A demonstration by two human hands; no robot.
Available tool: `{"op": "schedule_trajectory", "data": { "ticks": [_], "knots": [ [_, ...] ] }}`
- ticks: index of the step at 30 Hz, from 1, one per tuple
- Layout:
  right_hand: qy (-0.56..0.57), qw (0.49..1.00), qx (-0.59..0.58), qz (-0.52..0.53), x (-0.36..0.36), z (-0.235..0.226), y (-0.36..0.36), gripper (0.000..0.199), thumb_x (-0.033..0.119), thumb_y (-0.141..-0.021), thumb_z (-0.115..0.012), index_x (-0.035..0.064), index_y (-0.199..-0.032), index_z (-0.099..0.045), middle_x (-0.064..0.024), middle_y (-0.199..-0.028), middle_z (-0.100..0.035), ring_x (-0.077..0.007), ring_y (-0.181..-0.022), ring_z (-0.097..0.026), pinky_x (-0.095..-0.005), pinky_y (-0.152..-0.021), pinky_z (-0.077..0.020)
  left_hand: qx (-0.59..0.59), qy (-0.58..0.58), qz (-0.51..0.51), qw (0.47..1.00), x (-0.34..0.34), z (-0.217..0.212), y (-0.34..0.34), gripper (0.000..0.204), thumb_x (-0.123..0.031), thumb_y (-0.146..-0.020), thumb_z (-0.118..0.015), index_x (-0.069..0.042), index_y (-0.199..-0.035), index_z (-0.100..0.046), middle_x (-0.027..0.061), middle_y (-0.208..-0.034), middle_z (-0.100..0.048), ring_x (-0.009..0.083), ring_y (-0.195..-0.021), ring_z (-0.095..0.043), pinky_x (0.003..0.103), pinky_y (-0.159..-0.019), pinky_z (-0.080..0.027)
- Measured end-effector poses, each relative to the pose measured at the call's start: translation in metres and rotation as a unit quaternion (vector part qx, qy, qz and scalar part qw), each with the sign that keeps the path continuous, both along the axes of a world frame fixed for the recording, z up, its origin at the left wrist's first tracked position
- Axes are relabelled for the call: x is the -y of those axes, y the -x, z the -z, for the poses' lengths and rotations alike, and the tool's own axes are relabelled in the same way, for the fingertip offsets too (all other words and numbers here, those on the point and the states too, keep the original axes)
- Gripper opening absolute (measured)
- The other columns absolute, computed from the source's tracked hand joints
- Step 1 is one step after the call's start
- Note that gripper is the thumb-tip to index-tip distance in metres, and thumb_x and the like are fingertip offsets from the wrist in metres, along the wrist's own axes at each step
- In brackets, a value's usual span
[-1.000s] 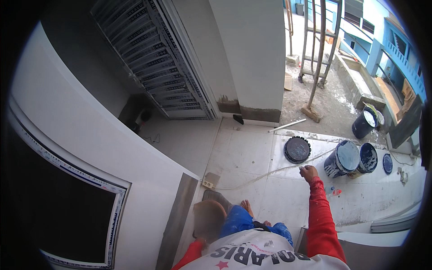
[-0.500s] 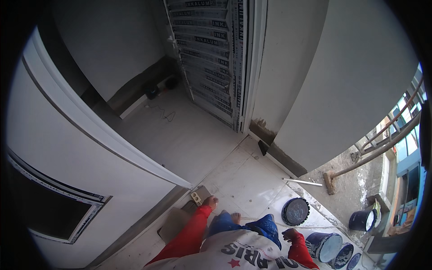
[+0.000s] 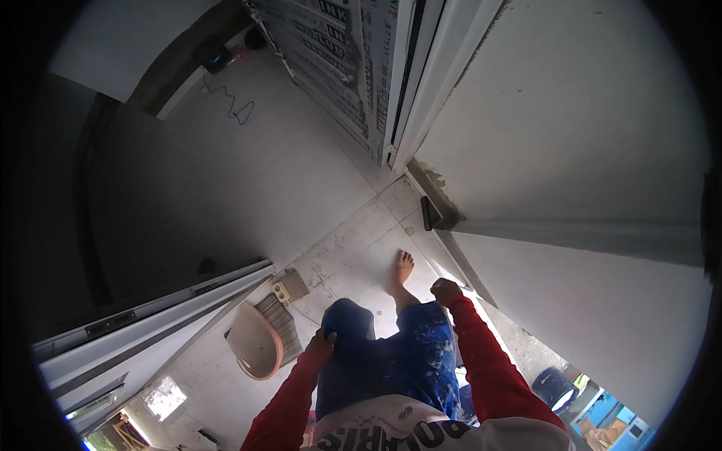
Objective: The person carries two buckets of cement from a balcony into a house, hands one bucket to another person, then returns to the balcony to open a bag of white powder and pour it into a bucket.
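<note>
Left hand (image 3: pixel 321 344) has dropped from cream two-socket plastic block (image 3: pixel 280 292) to paint-spotted blue trousers (image 3: pixel 383 368), its fingers unclear | right hand (image 3: pixel 447 292): fingers curled, contents unclear | block untouched, pale-tiled floor's (image 3: pixel 350 259) doorway-side edge

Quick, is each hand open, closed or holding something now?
Left hand: by the blue shorts; open or closed cannot be told.
Right hand: looks curled closed; whether holding anything cannot be told.

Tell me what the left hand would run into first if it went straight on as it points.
Most likely the blue left trouser leg, around the knee: the left hand sits right at its edge. Depth is unclear, so it may already touch the cloth.
</note>
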State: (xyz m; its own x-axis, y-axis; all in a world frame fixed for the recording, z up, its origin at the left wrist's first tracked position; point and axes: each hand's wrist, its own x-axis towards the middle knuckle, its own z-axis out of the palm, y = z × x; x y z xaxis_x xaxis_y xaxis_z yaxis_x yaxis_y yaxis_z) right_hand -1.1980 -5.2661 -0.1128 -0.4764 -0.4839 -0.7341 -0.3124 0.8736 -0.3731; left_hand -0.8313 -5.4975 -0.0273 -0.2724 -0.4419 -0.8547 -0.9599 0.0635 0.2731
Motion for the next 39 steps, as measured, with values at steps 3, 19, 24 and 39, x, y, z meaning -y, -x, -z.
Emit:
{"op": "schedule_trajectory", "data": {
  "ticks": [3,19,24,39],
  "knots": [
    [0.11,0.987,-0.082,0.086,0.058,0.041,0.058,0.021,0.024,-0.079,-0.06,0.0068,-0.09,-0.063,-0.0136,-0.09,-0.064,-0.0306,-0.089,-0.061,-0.0391,-0.079,-0.0479,0.157,-0.047,-0.034,0.986,-0.019,-0.004,0.06,0.081,-0.057,-0.083,-0.052,-0.007,-0.14,-0.023,0.0284,-0.125,-0.047,0.0414,-0.116,-0.048,0.049,-0.097,-0.038],
    [-0.206,0.928,-0.291,-0.11,0.138,0.374,0.234,0.048,0.027,-0.084,-0.053,-0.007,-0.118,-0.052,-0.028,-0.12,-0.053,-0.0385,-0.112,-0.053,-0.0422,-0.096,-0.0426,0.103,-0.07,-0.104,0.987,-0.008,0.116,0.085,0.081,-0.045,-0.074,-0.068,-0.005,-0.133,-0.031,0.0232,-0.115,-0.051,0.04,-0.106,-0.052,0.048,-0.087,-0.044],
    [-0.179,0.964,-0.182,-0.071,0.174,0.305,0.123,0.039,0.026,-0.082,-0.052,-0.0049,-0.105,-0.058,-0.0258,-0.102,-0.062,-0.04,-0.099,-0.059,-0.0465,-0.085,-0.0467,0.176,-0.1,-0.136,0.97,0.027,0.104,0.101,0.074,-0.043,-0.073,-0.069,-0.01,-0.131,-0.036,0.0219,-0.114,-0.052,0.0406,-0.105,-0.053,0.049,-0.086,-0.045],
    [0.179,0.88,0.251,-0.36,0.524,-0.187,0.041,0.031,0.026,-0.088,-0.057,0.0035,-0.11,-0.054,-0.0143,-0.093,-0.061,-0.0267,-0.089,-0.061,-0.0383,-0.074,-0.0488,-0.368,0.032,-0.391,0.843,0.321,-0.138,0.184,0.031,-0.01,-0.084,-0.061,0.001,-0.111,-0.05,0.0113,-0.09,-0.06,0.0179,-0.082,-0.061,0.03,-0.072,-0.05]
  ]
}}
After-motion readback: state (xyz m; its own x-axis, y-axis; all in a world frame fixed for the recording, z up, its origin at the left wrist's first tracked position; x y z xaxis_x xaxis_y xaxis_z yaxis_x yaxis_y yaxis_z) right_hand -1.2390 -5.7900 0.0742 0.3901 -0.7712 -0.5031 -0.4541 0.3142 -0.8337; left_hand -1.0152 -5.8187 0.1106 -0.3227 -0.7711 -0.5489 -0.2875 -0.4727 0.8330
